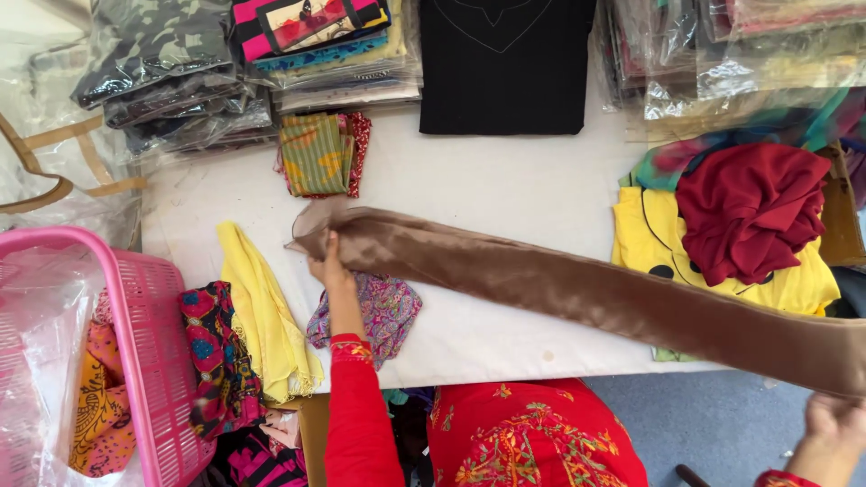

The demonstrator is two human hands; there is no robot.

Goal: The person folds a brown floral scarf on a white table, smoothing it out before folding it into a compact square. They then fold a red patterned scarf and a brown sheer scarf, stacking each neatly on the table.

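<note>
Here two hands, left hand (329, 266) and right hand (834, 424), apparently grip one brown cloth (577, 293).

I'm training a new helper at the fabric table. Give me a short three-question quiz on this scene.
1. True or false: the left hand pinches one end of the brown satin cloth.
2. What colour is the basket: A green, B pink, C blue?
3. What lies on the yellow garment?

Key: 1 true. 2 B. 3 the crumpled dark red cloth. The right hand holds the brown cloth's other end.
</note>
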